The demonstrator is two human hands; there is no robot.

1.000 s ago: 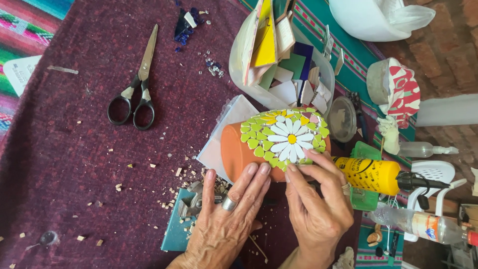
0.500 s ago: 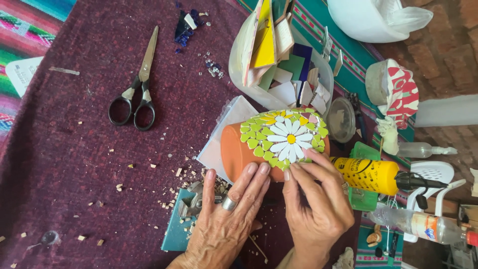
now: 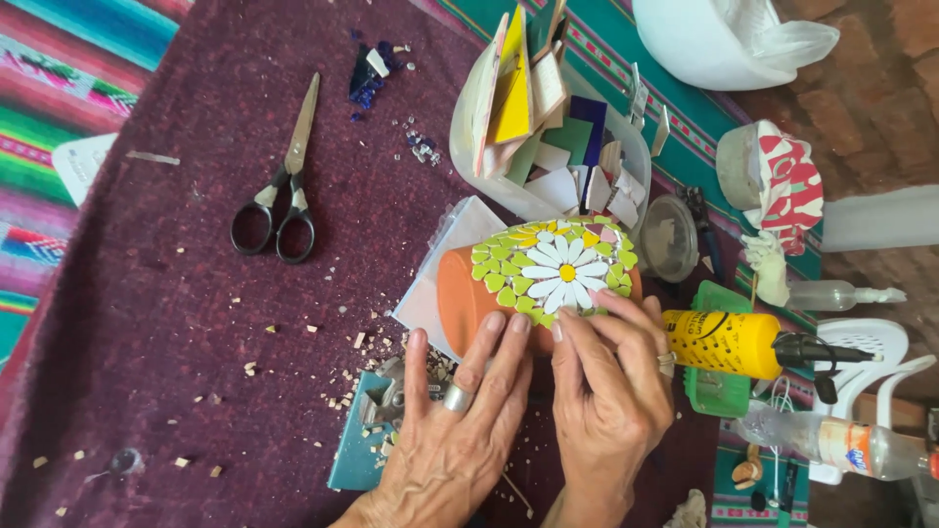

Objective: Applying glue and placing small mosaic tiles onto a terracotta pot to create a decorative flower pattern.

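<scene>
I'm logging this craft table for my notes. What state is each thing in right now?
Clay pot: on its side, partly covered with a daisy mosaic.
Left hand: steadying the pot.
Right hand: fingertips pressing at the mosaic's edge.
Scissors: closed, lying flat.
Yellow glue bottle: lying on its side.
Tile tub: open, full of tile pieces.

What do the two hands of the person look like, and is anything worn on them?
Both hands are bare, with no gloves or sleeves in view. The left hand wears a wide silver ring on one of its fingers. The right hand shows no ring. The nails are short and unpainted.
</scene>
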